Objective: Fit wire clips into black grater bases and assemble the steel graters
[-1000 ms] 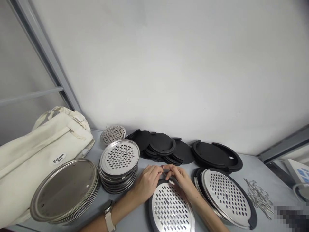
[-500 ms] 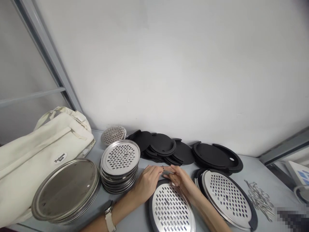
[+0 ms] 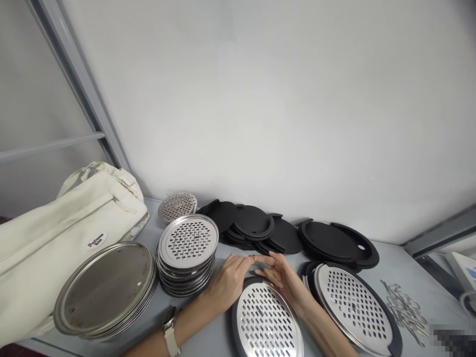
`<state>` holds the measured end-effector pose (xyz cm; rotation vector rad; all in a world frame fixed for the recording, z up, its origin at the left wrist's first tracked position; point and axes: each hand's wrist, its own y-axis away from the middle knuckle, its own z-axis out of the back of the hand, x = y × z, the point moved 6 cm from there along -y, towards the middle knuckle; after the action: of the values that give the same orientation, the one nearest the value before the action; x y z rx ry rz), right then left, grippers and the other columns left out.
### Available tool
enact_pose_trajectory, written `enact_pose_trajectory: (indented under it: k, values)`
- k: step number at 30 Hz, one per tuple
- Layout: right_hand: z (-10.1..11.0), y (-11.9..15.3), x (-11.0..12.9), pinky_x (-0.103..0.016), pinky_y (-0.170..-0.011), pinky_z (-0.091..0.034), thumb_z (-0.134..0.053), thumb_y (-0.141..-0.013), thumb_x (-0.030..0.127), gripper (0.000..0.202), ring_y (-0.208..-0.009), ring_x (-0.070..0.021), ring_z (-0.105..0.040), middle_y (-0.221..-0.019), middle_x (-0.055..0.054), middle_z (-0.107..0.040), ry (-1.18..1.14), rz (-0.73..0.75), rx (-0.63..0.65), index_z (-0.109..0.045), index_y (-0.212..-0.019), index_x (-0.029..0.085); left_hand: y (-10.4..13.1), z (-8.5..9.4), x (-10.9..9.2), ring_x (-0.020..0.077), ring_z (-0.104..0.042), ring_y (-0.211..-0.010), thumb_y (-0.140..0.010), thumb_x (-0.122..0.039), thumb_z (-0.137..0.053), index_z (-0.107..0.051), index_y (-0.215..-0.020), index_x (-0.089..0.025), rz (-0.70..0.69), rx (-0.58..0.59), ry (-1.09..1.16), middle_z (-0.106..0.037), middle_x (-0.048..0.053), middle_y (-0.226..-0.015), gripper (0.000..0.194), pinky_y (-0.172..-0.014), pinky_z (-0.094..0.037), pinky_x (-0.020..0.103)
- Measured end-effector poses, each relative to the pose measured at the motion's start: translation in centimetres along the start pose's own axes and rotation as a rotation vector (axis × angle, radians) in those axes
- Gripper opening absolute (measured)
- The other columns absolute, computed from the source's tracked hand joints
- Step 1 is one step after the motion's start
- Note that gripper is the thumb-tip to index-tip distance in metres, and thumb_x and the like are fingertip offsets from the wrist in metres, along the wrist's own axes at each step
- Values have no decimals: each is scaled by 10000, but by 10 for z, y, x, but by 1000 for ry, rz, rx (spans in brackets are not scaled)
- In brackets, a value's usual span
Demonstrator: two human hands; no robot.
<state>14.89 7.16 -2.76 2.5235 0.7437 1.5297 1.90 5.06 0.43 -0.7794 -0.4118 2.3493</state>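
My left hand (image 3: 231,278), with a watch (image 3: 170,329) at its wrist, is closed in a pinch at the tip of a stretched finger of my right hand (image 3: 284,280). A small ring (image 3: 255,258) shows where the two hands meet. The other fingers of my right hand are loosely bent and apart, with nothing in them. Below both hands lies a round perforated metal plate (image 3: 266,320) in a dark rim. To the right is a stack topped by a similar perforated plate (image 3: 355,307) with a dark edge.
Round metal pans (image 3: 106,287) and perforated discs (image 3: 189,243) stand stacked at left, beside a cream bag (image 3: 74,223). Black round holders (image 3: 253,221) lie along the wall. Bent metal wire pieces (image 3: 403,307) form a pile at right. Another perforated disc (image 3: 177,207) sits behind.
The view has shifted slightly, so everything sits a little farther right. My hands keep the same pinch, with the right fingers a bit more spread.
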Motion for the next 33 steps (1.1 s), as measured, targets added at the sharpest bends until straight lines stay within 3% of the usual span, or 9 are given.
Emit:
enact_pose_trajectory:
  k: [5,11,15,17,20,22,24,28,33]
  values:
    - [-3,3,9,-338,-896,-408,-449,-842,479,435,-412,-106,-402,-357,84,-253,92,6,-15,-729,-879,148,0,0,2,183,-541,-837,-880,-45,-363,-494,-989,-182,40,29,0,-585,31,-874,219,-766,-437,328]
    - [-8,7,19,-346,-825,-440,-427,-827,523,496,-371,-84,-284,-353,81,-280,234,59,11,-729,-924,142,0,-1,11,167,-545,-854,-889,-55,-337,-495,-983,-190,96,-3,30,-589,25,-891,228,-763,-445,305]
    - [-5,3,17,-348,-837,-440,-489,-819,511,456,-397,-88,-358,-352,88,-289,392,138,-17,-714,-969,143,0,-4,15,162,-545,-883,-906,-90,-346,-482,-973,-195,141,-4,84,-590,21,-921,185,-766,-453,295]
    - [-6,2,19,-354,-832,-446,-497,-822,497,438,-414,-94,-415,-380,67,-394,545,201,-20,-714,-966,145,0,-5,15,165,-542,-895,-918,-120,-352,-468,-971,-196,159,3,106,-588,20,-940,147,-776,-456,303]
    - [-17,8,27,-370,-855,-443,-463,-850,473,404,-621,-160,-585,-725,-50,-659,770,337,2,-715,-964,179,-1,-6,14,170,-542,-908,-930,-157,-355,-463,-962,-193,146,10,98,-586,22,-945,118,-799,-454,325]
    - [-28,16,34,-383,-937,-395,-467,-860,432,357,-951,-236,-590,-1044,-95,-650,911,450,30,-707,-991,202,-1,-5,12,168,-545,-911,-933,-162,-352,-470,-962,-190,116,9,77,-588,25,-941,124,-813,-450,333]
    - [-37,22,37,-389,-996,-349,-467,-869,389,335,-1133,-257,-502,-1208,-87,-579,1014,525,69,-674,-1069,219,-1,-4,11,166,-548,-916,-933,-152,-344,-474,-974,-188,91,6,57,-590,30,-945,141,-820,-449,333]
    - [-41,25,34,-386,-1025,-330,-445,-885,346,347,-1159,-236,-489,-1257,-63,-550,1087,562,103,-609,-1173,244,-2,-3,10,168,-557,-902,-930,-140,-337,-471,-965,-186,80,-1,21,-595,31,-932,145,-822,-449,345]
    - [-28,18,34,-398,-1001,-349,-441,-884,378,339,-1109,-244,-518,-1157,-83,-613,978,571,-16,-667,-1081,220,-3,-2,7,165,-576,-878,-928,-153,-346,-475,-981,-186,51,-15,0,-603,36,-922,143,-842,-444,356]
